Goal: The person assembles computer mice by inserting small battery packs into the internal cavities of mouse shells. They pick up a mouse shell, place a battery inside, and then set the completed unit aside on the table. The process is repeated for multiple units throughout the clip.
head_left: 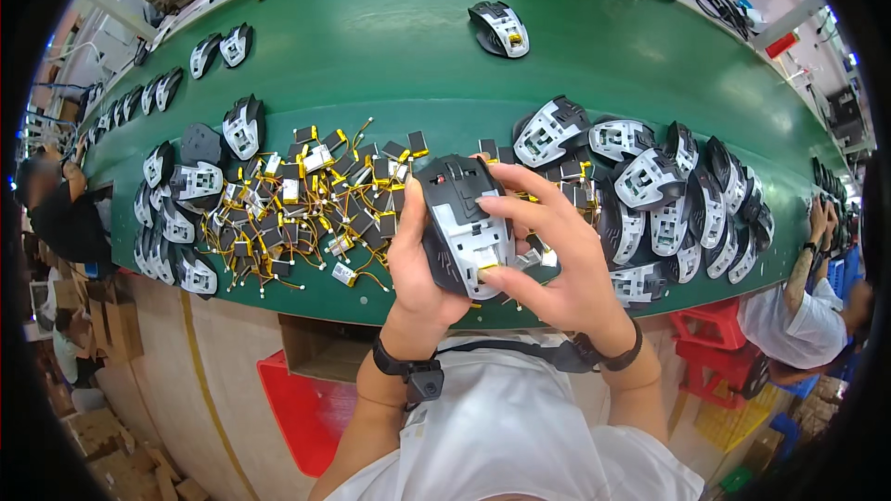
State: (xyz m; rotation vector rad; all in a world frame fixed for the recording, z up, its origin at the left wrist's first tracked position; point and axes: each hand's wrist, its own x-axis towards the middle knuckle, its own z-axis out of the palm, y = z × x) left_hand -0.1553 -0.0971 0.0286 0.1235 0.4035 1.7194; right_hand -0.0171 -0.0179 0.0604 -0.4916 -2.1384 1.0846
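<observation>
A black and light-grey computer mouse point(457, 213), part-assembled with its inner frame showing, is held above the near edge of the green bench. My left hand point(418, 264) grips its left side, thumb along the edge and the other fingers hidden beneath. Around its right side curls my right hand point(561, 255). The right thumb tip presses near a small yellow-edged piece in the mouse's lower recess, and fingertips touch the upper part of the frame. Behind and left of the mouse lies a loose heap of small battery packs point(292, 190) with thin wires and yellow tape.
Similar mice point(650, 181) are piled to the right, with more mice point(195, 181) to the left. One mouse point(499, 30) sits farther back on the green bench point(371, 56). Red plastic stools point(710, 343) stand at right. A co-worker point(798, 315) is at the right, another person point(70, 213) at the left.
</observation>
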